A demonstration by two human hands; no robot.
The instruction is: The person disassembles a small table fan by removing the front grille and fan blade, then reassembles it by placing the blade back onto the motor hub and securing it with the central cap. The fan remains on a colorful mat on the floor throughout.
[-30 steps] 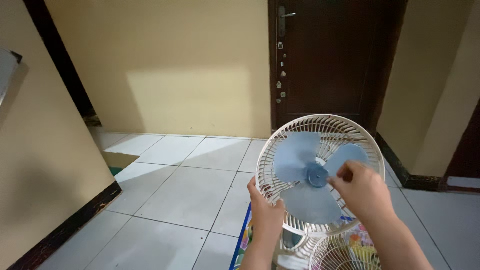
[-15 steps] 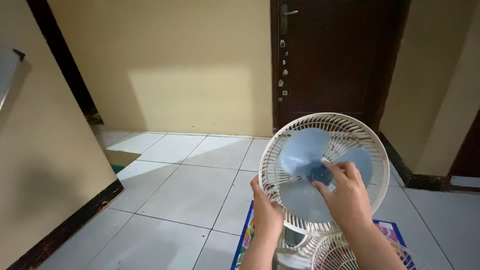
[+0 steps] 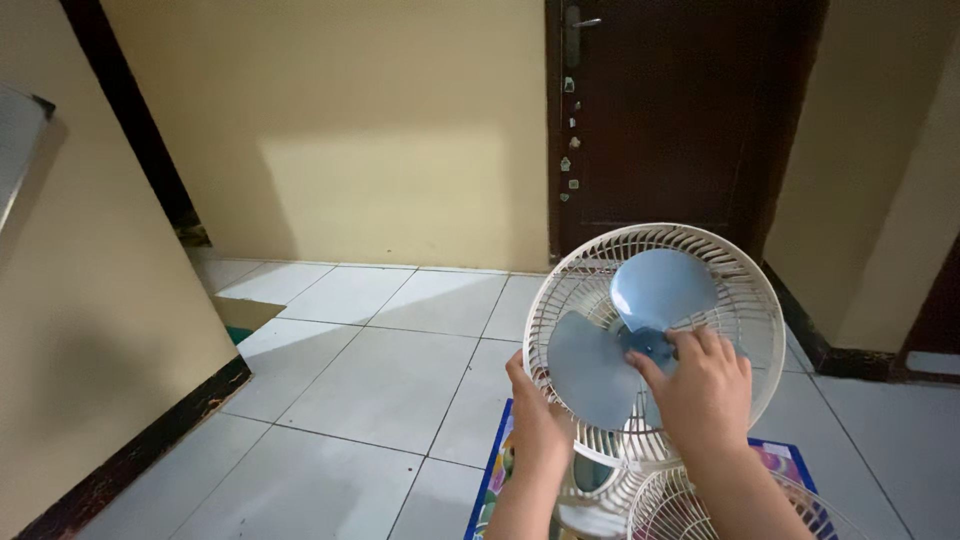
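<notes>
— What are the hands on?

— A small fan [image 3: 655,340], held up over the tiled floor [image 3: 360,390] in front of the person. The left hand [image 3: 540,425] is clamped on the lower left edge of the white wire cage [image 3: 745,300], thumb on the front and the rest of the hand behind the rim.

— And the right hand?

— The right hand [image 3: 705,390] is at the middle of the fan. Its fingers [image 3: 700,345] are curled together around the blue hub [image 3: 648,345] where the blades meet, and the back of the hand covers the lower right part of the blades.

— How do the blades lie?

— Two blue blades show: one [image 3: 663,288] points up and slightly right, the other [image 3: 590,370] points down and left. A third may be behind the right hand; I cannot tell. The front of the cage is open, so the blades are bare.

— Where is the fan in the room?

— Right of centre, tilted a little back, facing the camera. Behind it stands a dark brown door [image 3: 680,120] in a yellow wall [image 3: 360,140].

— Anything under it?

— A colourful mat [image 3: 495,480] lies on the floor beneath the arms, and a second white wire grille [image 3: 690,500] lies at the bottom edge, just below the right wrist.
</notes>
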